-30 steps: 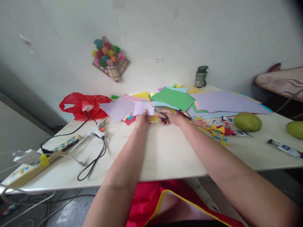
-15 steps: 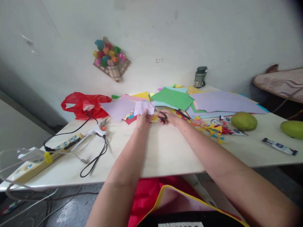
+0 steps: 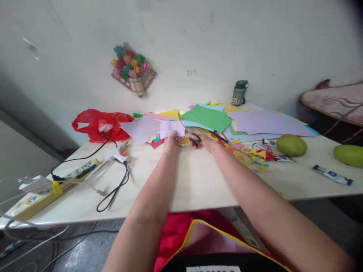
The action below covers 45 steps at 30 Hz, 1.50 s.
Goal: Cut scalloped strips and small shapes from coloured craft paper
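Pinched in my left hand [image 3: 172, 142] is a small piece of pale lilac paper [image 3: 170, 129], held up above the table. My right hand [image 3: 202, 141] is closed round the black handles of a pair of scissors [image 3: 195, 139]. Their blades point up and left to the paper's right edge; whether they are cutting into it I cannot tell. Beneath and beside my hands lie coloured paper pieces, among them a red scrap [image 3: 157, 142]. A green sheet [image 3: 208, 118] and a large lilac sheet [image 3: 269, 122] lie behind and to the right.
On the left are a red plastic bag [image 3: 103, 126], a glue gun [image 3: 117, 154] and a power strip [image 3: 56, 189] with trailing cords. Yellow paper scraps [image 3: 252, 156], glue tubes, two green mangoes [image 3: 292, 145] and a dark jar [image 3: 239, 92] stand or lie on the right.
The lilac paper in my left hand is turned slightly flatter to view. My right hand and the scissors have barely moved; the camera view has shifted a little.
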Tool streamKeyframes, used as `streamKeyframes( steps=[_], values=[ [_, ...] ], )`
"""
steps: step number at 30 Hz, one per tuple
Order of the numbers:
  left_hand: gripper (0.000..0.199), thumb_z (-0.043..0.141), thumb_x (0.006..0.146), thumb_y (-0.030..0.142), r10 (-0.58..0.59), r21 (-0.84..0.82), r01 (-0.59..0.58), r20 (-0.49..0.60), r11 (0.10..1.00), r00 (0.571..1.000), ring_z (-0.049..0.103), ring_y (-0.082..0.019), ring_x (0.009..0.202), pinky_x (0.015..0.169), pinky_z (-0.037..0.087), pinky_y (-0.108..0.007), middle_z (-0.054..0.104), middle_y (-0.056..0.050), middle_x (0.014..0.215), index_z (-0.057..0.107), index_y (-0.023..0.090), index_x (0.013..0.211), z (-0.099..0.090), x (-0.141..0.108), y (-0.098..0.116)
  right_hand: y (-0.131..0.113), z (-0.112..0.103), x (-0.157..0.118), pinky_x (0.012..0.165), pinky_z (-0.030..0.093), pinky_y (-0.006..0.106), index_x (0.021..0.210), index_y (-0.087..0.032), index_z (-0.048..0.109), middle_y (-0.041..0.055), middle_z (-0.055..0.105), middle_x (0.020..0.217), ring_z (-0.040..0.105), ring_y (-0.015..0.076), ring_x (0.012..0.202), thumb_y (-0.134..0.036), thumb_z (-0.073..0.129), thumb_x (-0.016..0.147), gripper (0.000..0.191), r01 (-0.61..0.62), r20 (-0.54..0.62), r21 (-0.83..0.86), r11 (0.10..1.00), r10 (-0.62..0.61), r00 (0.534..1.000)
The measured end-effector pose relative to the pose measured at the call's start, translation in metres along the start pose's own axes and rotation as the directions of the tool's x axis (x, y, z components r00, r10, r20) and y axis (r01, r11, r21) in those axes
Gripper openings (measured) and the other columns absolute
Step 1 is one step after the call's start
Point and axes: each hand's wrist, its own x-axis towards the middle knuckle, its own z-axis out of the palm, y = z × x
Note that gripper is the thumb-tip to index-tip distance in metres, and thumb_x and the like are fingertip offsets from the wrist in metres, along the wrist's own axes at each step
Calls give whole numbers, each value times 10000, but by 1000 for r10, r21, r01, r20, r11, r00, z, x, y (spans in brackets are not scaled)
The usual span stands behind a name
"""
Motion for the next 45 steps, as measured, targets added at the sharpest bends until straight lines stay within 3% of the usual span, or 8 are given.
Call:
streamKeyframes(
  steps=[7, 12, 18, 36, 45],
  values=[
    [247, 629, 791, 37, 55, 16, -56, 59, 998, 997, 644, -118, 600, 604, 564, -234, 667, -19, 737, 606, 122, 1022, 0, -7, 0, -6, 5, -4, 347, 253, 182, 727, -166, 533, -2, 586, 552, 496, 78, 394, -439, 625, 820, 303, -36, -34, -9, 999, 35, 999],
    [248, 579, 825, 21, 48, 43, -50, 51, 998, 998, 665, -126, 624, 605, 568, -232, 703, -63, 825, 606, 105, 1057, 0, -6, 0, -7, 5, -6, 335, 248, 178, 742, -168, 535, -4, 585, 558, 503, 78, 393, -450, 630, 824, 309, -42, -53, 24, 999, 43, 998],
    [319, 644, 809, 63, 31, 41, -33, 58, 999, 998, 672, -123, 622, 629, 577, -229, 709, -67, 858, 597, 114, 1120, -2, -3, -1, -2, 4, -5, 340, 253, 177, 713, -174, 526, -18, 575, 553, 482, 66, 385, -479, 662, 798, 345, -49, -41, 60, 997, 51, 998],
    [172, 607, 831, 70, 21, 68, -25, 55, 997, 998, 678, -141, 682, 643, 570, -251, 697, -54, 828, 624, 131, 991, -5, 1, 3, 1, 5, -2, 359, 283, 191, 663, -180, 525, -60, 504, 487, 394, 57, 365, -370, 733, 727, 290, -50, -37, 117, 992, 55, 998],
    [83, 590, 851, 104, 42, 64, -45, 46, 997, 998, 668, -127, 653, 608, 564, -236, 685, -35, 768, 619, 132, 924, -9, 6, 5, 7, -4, -2, 361, 308, 198, 631, -187, 508, -55, 513, 490, 399, 60, 370, -450, 743, 695, 358, 7, 48, 49, 999, -9, 999]
  ],
)
